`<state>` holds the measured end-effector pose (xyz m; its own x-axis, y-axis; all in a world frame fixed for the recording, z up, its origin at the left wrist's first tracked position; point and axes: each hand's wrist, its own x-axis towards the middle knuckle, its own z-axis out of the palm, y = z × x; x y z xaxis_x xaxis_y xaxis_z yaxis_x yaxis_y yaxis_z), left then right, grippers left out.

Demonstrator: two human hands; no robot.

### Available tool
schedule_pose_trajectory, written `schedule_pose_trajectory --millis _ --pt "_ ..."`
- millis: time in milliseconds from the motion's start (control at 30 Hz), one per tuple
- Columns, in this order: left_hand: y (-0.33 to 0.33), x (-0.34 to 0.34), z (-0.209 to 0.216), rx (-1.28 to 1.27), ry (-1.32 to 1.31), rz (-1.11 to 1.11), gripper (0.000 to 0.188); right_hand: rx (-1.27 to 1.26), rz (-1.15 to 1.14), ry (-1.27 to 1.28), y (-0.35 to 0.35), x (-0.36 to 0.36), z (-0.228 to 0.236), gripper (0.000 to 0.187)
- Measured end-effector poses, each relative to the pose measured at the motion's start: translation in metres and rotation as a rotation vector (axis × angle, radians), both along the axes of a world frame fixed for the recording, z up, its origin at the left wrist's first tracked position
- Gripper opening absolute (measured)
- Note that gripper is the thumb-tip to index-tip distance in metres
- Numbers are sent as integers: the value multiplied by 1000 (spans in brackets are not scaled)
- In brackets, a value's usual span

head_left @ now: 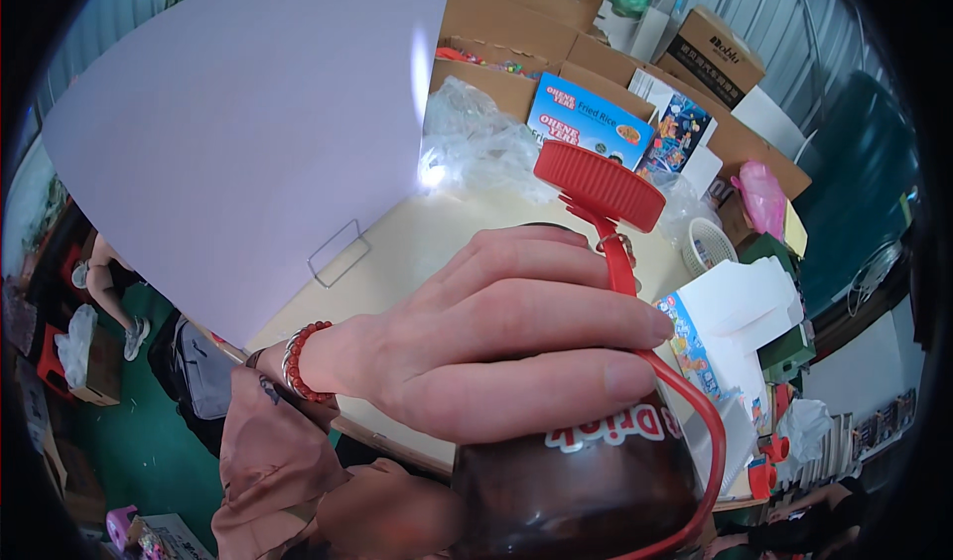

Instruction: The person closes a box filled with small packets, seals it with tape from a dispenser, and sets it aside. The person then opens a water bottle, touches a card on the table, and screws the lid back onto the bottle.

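My left hand (516, 332) comes in from the left, a red beaded bracelet (306, 361) at its wrist. Its fingers are curled over the upper part of a dark brown bottle (576, 495), which is close to the camera and runs off the lower edge. A ribbed red cap (602, 185) stands out above my fingers, joined to a red strap (713, 451) that bends down the bottle's right side. The thumb and the bottle's mouth are mostly hidden. My right hand cannot be made out; a blurred skin-toned patch is at the bottom.
A pale panel (248, 143) stands at the left of the table (397, 247), by a wire stand (339, 253). Behind are cardboard boxes (496, 88), clear plastic bags (476, 138) and a blue box (586, 118). A white basket (707, 246) and an opened white carton (740, 307) are at right.
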<state>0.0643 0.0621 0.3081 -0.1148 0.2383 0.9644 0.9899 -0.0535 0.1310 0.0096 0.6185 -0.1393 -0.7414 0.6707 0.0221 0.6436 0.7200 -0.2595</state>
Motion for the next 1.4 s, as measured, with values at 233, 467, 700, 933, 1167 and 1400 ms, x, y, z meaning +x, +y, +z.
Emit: schedule_pose_trajectory --millis 233,467,700,933,1167,1400 --pt "-4 0 11 24 56 23 36 26 30 -17 -2 -2 3 44" --pt "-11 5 26 -10 46 25 32 37 39 -16 -3 1 2 44" --pt "-15 7 42 17 99 21 28 43 37 -18 -6 4 2 44" --pt "-23 11 52 -29 141 33 30 54 35 -13 -8 -3 6 45" --pt "-24 7 62 -53 218 24 31 100 32 0 -7 -4 0 50" --pt "-15 -2 66 -28 294 26 35 101 15 -34 -8 -5 -2 50"
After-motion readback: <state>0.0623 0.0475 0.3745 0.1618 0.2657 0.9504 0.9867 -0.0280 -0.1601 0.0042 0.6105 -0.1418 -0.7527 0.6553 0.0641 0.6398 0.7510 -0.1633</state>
